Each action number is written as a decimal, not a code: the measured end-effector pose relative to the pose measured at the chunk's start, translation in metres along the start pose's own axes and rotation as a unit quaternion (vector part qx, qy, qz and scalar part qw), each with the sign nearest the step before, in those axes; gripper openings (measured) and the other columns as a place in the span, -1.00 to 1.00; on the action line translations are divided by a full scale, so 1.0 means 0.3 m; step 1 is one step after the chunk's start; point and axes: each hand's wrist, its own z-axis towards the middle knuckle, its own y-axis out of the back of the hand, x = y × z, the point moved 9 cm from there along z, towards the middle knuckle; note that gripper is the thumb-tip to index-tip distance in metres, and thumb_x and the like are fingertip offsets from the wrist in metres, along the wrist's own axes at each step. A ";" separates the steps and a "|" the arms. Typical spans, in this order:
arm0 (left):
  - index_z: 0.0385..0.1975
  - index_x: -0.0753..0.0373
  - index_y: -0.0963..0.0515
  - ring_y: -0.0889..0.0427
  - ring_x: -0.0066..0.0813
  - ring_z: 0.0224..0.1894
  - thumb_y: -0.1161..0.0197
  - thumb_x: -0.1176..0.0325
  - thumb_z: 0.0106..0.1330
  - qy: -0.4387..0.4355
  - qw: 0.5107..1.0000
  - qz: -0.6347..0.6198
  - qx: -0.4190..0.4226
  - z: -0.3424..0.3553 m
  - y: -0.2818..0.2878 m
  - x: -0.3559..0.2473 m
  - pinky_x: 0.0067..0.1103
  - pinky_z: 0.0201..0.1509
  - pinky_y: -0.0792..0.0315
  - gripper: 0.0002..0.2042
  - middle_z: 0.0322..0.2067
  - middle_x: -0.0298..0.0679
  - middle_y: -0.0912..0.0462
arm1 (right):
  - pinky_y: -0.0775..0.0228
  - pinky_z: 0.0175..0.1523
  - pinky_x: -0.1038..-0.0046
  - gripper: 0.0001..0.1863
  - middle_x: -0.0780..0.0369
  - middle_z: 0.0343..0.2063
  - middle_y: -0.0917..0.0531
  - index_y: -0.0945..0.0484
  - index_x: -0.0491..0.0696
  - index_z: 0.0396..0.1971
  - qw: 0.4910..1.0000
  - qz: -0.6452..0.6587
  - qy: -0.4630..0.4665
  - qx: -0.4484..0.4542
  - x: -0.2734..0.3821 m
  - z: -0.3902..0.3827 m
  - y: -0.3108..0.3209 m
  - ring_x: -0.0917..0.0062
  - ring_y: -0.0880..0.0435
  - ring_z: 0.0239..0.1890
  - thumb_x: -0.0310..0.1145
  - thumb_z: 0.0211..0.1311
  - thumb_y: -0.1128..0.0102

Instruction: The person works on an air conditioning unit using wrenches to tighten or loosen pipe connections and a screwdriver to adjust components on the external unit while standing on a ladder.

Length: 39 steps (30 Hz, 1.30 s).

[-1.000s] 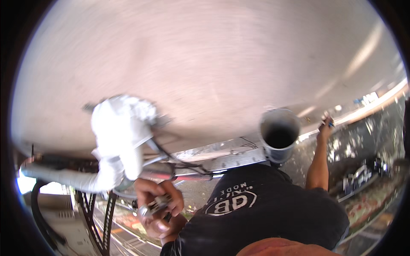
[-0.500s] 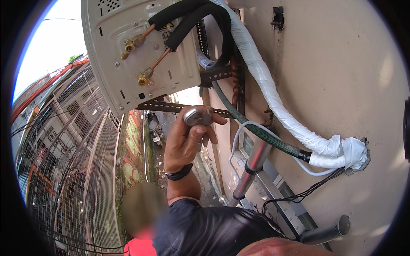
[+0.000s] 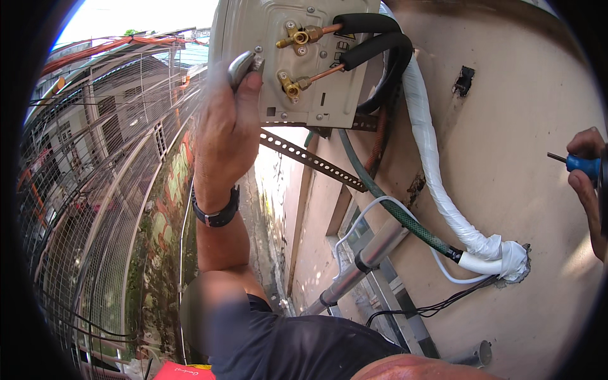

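Observation:
My left hand (image 3: 225, 136), with a dark watch on its wrist, is raised beside the beige outdoor air-conditioner unit (image 3: 345, 104). Its fingers are closed round a silver metal hand tool (image 3: 240, 66); the grip hides most of it, and its exact kind cannot be made out. Just right of the tool are two brass valves, the upper (image 3: 299, 38) and the lower (image 3: 292, 88), with copper pipes running into black foam insulation (image 3: 380, 50). At the right edge, my right hand (image 3: 586, 183), partly cut off, pinches a blue-handled screwdriver (image 3: 582, 166), its short dark shaft pointing left.
A perforated metal bracket (image 3: 313, 158) supports the unit. White-wrapped piping (image 3: 430, 139) and a green hose (image 3: 405, 215) run to a hole in the beige wall (image 3: 532, 139). Below are a metal pole (image 3: 380, 244) and black wires (image 3: 430, 310). Wire mesh (image 3: 82, 209) stands left.
My left hand has gone up and left with the silver tool, to beside the valves. My right hand has come into view with the screwdriver. The view has shifted, putting the unit farther right.

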 end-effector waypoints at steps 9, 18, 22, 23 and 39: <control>-0.09 0.38 -0.56 -0.60 -0.20 -0.36 -0.21 0.35 0.52 0.003 0.998 -0.003 0.055 0.109 -0.024 -0.019 -0.38 -0.27 -0.45 -0.80 -0.37 -0.05 -0.59 | -0.47 -0.10 0.39 -0.73 0.18 -0.29 -0.63 -0.60 -0.13 -0.05 0.967 0.151 0.199 0.048 0.427 0.334 -0.293 0.41 -0.63 -0.26 -0.31 0.37 -0.30; 0.01 0.38 -0.57 -0.61 -0.05 -0.27 -0.23 0.34 0.48 -0.002 0.999 0.016 0.032 0.112 -0.039 -0.025 -0.32 -0.17 -0.48 -0.74 -0.26 0.02 -0.57 | -0.57 -0.01 0.20 -0.68 -0.05 -0.31 -0.72 -0.62 -0.21 -0.05 0.925 0.230 0.303 0.000 0.609 0.427 -0.414 0.15 -0.76 -0.19 -0.30 0.35 -0.22; 0.09 0.30 -0.58 -0.61 -0.03 -0.26 -0.25 0.31 0.46 0.028 0.998 0.023 0.045 0.108 -0.038 -0.022 -0.31 -0.15 -0.49 -0.70 -0.25 0.02 -0.55 | -0.58 0.03 0.18 -0.65 -0.08 -0.29 -0.73 -0.62 -0.23 -0.03 0.919 0.252 0.302 0.023 0.628 0.443 -0.439 0.11 -0.77 -0.16 -0.28 0.34 -0.21; 0.10 0.29 -0.58 -0.61 -0.03 -0.26 -0.25 0.31 0.46 0.031 0.998 0.025 0.045 0.109 -0.039 -0.025 -0.30 -0.15 -0.49 -0.70 -0.25 0.02 -0.55 | -0.57 0.03 0.19 -0.65 -0.08 -0.28 -0.73 -0.62 -0.22 -0.02 0.920 0.254 0.298 0.019 0.621 0.453 -0.456 0.11 -0.77 -0.16 -0.27 0.34 -0.21; 0.17 0.24 -0.57 -0.59 -0.01 -0.20 -0.26 0.29 0.44 -0.036 0.996 0.026 0.072 0.120 -0.033 -0.036 -0.28 -0.07 -0.49 -0.65 -0.23 0.02 -0.55 | -0.50 -0.22 0.47 -0.53 0.27 -0.45 -0.59 -0.50 -0.18 0.14 0.848 0.504 0.131 0.100 0.571 0.494 -0.580 0.62 -0.60 -0.39 -0.23 0.33 -0.17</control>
